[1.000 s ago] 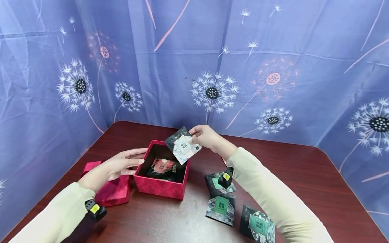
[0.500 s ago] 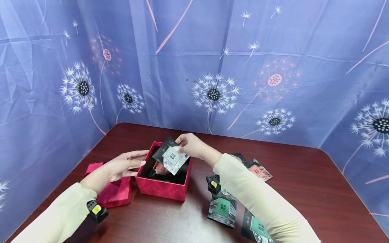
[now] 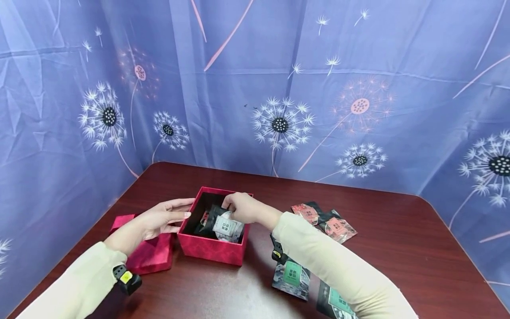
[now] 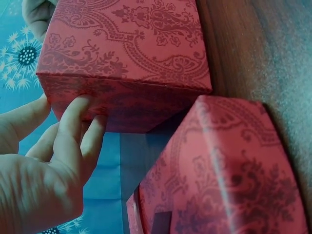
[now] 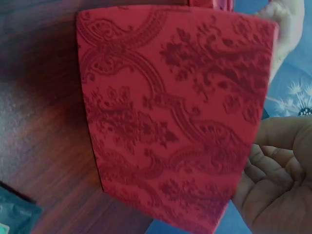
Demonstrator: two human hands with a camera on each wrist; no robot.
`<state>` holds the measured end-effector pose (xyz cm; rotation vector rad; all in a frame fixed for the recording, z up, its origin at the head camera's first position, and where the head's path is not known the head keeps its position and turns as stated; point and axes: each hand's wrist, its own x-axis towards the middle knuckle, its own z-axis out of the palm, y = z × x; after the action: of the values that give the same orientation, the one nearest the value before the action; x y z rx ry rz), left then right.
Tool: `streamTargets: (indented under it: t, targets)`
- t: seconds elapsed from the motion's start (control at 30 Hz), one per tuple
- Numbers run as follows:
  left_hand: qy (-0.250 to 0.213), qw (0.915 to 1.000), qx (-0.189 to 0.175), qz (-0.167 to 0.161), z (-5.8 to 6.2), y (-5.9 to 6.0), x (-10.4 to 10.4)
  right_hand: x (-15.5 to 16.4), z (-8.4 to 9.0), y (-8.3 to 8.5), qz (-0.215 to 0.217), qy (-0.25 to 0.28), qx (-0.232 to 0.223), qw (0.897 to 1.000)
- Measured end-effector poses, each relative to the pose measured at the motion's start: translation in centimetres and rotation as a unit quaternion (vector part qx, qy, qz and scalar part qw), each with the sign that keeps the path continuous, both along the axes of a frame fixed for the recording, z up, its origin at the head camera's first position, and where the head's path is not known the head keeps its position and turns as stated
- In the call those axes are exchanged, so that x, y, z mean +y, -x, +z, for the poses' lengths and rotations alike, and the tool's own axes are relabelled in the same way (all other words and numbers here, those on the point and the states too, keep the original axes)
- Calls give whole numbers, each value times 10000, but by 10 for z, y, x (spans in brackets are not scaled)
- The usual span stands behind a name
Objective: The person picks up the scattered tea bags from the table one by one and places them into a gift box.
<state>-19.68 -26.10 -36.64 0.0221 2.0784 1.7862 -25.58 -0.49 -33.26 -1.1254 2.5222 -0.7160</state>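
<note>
An open red patterned box (image 3: 209, 250) stands on the dark wooden table. My right hand (image 3: 231, 209) reaches down into it and pinches a dark sachet with a white label (image 3: 227, 227), which lies on other sachets inside. My left hand (image 3: 177, 215) rests with straight fingers against the box's left wall. In the left wrist view, those fingers (image 4: 73, 122) touch the lower edge of the box (image 4: 126, 53). The right wrist view shows the outer wall of the box (image 5: 170, 112) and my right palm (image 5: 278, 170) beside it; the sachet is hidden there.
The box's red lid (image 3: 149, 253) lies just left of the box, under my left forearm. Two red-labelled sachets (image 3: 324, 220) lie to the right. Green-labelled sachets (image 3: 292, 275) lie near the front edge under my right arm. Blue dandelion cloth walls in the table.
My right hand has moved left and down, lowering the white-labelled sachet from above the box into it. The left hand has stayed on the box's side.
</note>
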Motion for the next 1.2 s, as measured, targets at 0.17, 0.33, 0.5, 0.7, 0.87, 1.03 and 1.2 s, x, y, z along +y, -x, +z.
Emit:
streamTargets:
  t: [0.17,0.33,0.5,0.7,0.87,1.03,1.2]
  targets:
    - [-16,10000,-11,-4,0,-1,1,-3,-1,-8,392,-428,135,9982]
    - [-17,10000,10,-24,-1,-1,1,-4,-2,-13,726,-853,538,9922]
    - [-37,10000,37,-30,0,0,2,-2,-4,-16,985,-1189,944,9835]
    - [-18,10000,47,-35,1,0,3,1,-4,-21,1044,-1241,1036,9813]
    - [32,10000,44,-29,1,-1,2,7,1,-22,1132,-1039,1184,9810]
    - [93,10000,29,7,0,-2,2,22,3,-18,1323,-450,1358,9808]
    - [112,9999,41,10,0,-1,2,40,6,-16,1191,8,1499,9815]
